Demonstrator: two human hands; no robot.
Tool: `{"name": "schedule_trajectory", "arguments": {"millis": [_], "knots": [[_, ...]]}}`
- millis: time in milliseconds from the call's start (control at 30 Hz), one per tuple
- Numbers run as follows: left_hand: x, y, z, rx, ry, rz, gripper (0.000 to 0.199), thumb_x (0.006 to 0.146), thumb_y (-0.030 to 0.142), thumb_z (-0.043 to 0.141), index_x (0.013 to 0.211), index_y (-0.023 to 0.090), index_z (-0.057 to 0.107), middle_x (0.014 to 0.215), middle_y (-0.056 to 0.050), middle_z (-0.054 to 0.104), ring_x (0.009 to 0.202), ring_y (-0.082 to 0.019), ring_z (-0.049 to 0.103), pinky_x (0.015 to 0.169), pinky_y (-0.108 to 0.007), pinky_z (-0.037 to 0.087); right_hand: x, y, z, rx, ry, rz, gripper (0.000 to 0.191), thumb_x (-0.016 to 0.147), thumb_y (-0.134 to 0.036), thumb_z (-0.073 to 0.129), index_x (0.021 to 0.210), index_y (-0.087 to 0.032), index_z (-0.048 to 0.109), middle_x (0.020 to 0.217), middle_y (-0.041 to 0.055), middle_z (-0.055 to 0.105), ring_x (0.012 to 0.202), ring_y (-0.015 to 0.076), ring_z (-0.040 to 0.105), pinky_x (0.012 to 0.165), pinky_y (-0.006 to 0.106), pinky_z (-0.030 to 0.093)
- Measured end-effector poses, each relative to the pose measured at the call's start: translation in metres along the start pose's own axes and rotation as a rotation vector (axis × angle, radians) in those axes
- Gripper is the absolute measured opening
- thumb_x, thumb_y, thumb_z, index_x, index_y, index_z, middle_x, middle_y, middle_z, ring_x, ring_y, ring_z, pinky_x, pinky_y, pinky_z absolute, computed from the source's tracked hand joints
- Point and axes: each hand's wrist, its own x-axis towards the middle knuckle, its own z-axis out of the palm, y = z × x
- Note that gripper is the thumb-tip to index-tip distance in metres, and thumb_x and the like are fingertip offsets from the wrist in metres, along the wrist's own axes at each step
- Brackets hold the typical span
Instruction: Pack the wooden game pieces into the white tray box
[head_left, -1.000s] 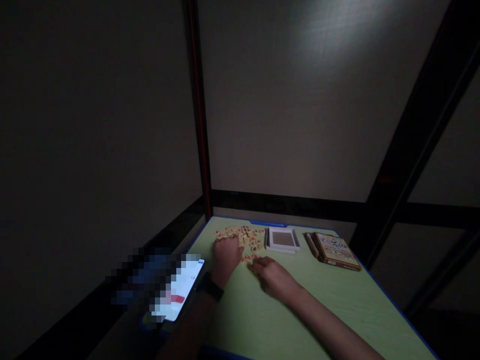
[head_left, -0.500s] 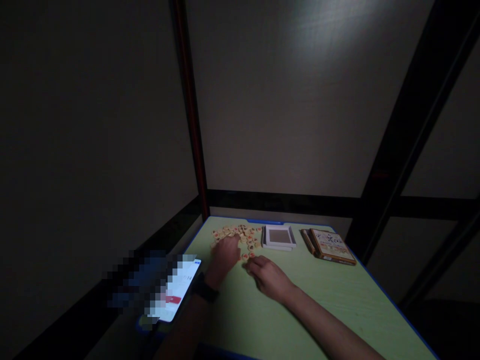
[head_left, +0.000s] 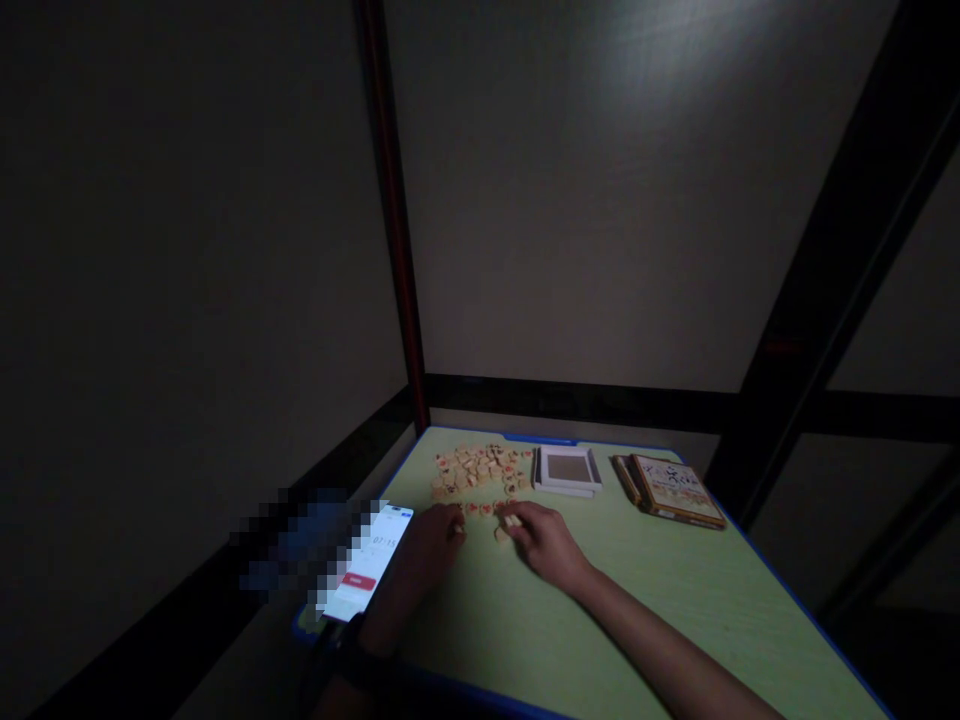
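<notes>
Round wooden game pieces point(head_left: 480, 465) with red and dark characters lie heaped at the back left of the green table point(head_left: 660, 610). In front of the heap, several pieces with red marks point(head_left: 485, 509) form a short row. My left hand point(head_left: 437, 543) is at the row's left end, fingers closed on a small pale piece. At the row's right end my right hand point(head_left: 544, 543) pinches a pale piece between thumb and fingers. Another loose piece point(head_left: 502, 536) sits beside its fingertips.
A white open box point(head_left: 568, 470) stands behind my right hand. Flat boxes with a printed lid point(head_left: 675, 490) lie at the back right. A lit phone point(head_left: 367, 563) is at the table's left edge. Dark-framed walls rise behind the table.
My left hand has come back from the heap towards me. My right hand now has a piece in its fingers. More of the heap and the row shows, and the view has shifted slightly.
</notes>
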Motion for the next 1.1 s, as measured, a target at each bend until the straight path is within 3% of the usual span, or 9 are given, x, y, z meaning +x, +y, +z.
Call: {"name": "schedule_trajectory", "arguments": {"millis": [100, 200, 333, 567, 700, 833, 967, 1100], "knots": [[0.001, 0.002, -0.006, 0.001, -0.04, -0.083, 0.007, 0.082, 0.012, 0.06, 0.083, 0.019, 0.061, 0.085, -0.002, 0.069, 0.082, -0.016, 0.063, 0.071, -0.025, 0.04, 0.002, -0.001, -0.002, 0.034, 0.031, 0.061, 0.022, 0.089, -0.019, 0.054, 0.103, -0.019, 0.07, 0.109, 0.0096, 0.074, 0.102, 0.0228, 0.068, 0.092, 0.035, 0.051], [0.001, 0.002, -0.011, 0.022, -0.04, -0.134, 0.007, 0.082, 0.012, 0.059, 0.082, 0.019, 0.06, 0.085, -0.002, 0.069, 0.084, -0.016, 0.063, 0.07, -0.025, 0.039, 0.003, 0.0, -0.004, 0.033, 0.039, 0.094, 0.025, 0.094, -0.024, 0.046, 0.103, -0.018, 0.069, 0.102, 0.0096, 0.074, 0.089, 0.0211, 0.07, 0.084, 0.033, 0.052], [-0.001, 0.002, -0.012, 0.007, -0.029, -0.135, 0.008, 0.082, 0.01, 0.06, 0.082, 0.018, 0.06, 0.087, -0.002, 0.069, 0.085, -0.016, 0.063, 0.073, -0.024, 0.04, 0.004, 0.003, -0.004, 0.027, 0.015, 0.15, 0.028, 0.095, -0.02, 0.038, 0.101, -0.017, 0.065, 0.096, 0.0086, 0.072, 0.068, 0.0166, 0.068, 0.072, 0.029, 0.052], [0.007, 0.001, -0.006, 0.037, -0.033, -0.106, 0.007, 0.087, 0.013, 0.056, 0.084, 0.017, 0.061, 0.089, -0.005, 0.068, 0.085, -0.016, 0.062, 0.073, -0.025, 0.042, 0.004, 0.007, -0.003, -0.024, -0.025, 0.199, 0.026, 0.093, -0.018, 0.038, 0.099, -0.018, 0.063, 0.083, 0.0052, 0.07, 0.063, 0.0166, 0.065, 0.07, 0.029, 0.05], [0.004, 0.006, 0.001, 0.116, -0.011, -0.078, 0.013, 0.089, 0.015, 0.053, 0.091, 0.017, 0.065, 0.097, -0.008, 0.069, 0.091, -0.019, 0.064, 0.081, -0.03, 0.046, 0.004, 0.009, -0.002, -0.016, -0.009, 0.177, 0.026, 0.092, -0.018, 0.039, 0.098, -0.018, 0.064, 0.086, 0.0062, 0.072, 0.075, 0.019, 0.067, 0.075, 0.03, 0.051], [-0.007, 0.031, 0.015, 0.142, 0.049, 0.077, 0.024, 0.09, 0.025, 0.056, 0.111, 0.019, 0.066, 0.12, -0.012, 0.065, 0.115, -0.025, 0.058, 0.101, -0.038, 0.043, 0.005, 0.011, -0.003, -0.049, 0.003, 0.135, 0.025, 0.09, -0.016, 0.041, 0.097, -0.018, 0.066, 0.096, 0.0084, 0.074, 0.09, 0.0211, 0.068, 0.083, 0.031, 0.05], [-0.006, 0.058, 0.03, 0.197, -0.085, 0.152, 0.022, 0.089, 0.027, 0.059, 0.106, 0.017, 0.069, 0.115, -0.012, 0.066, 0.11, -0.027, 0.059, 0.098, -0.039, 0.045, 0.006, 0.012, -0.006, -0.083, -0.015, 0.164, 0.027, 0.087, -0.01, 0.043, 0.098, -0.018, 0.067, 0.098, 0.008, 0.075, 0.091, 0.0209, 0.068, 0.084, 0.031, 0.05], [0.002, 0.063, 0.043, 0.286, -0.118, 0.161, 0.026, 0.091, 0.009, 0.045, 0.099, 0.014, 0.069, 0.109, -0.014, 0.065, 0.105, -0.025, 0.06, 0.095, -0.038, 0.045, 0.006, 0.014, -0.008, -0.125, -0.038, 0.144, 0.029, 0.085, -0.007, 0.046, 0.1, -0.017, 0.068, 0.104, 0.0093, 0.074, 0.098, 0.0213, 0.068, 0.089, 0.032, 0.049]]}}
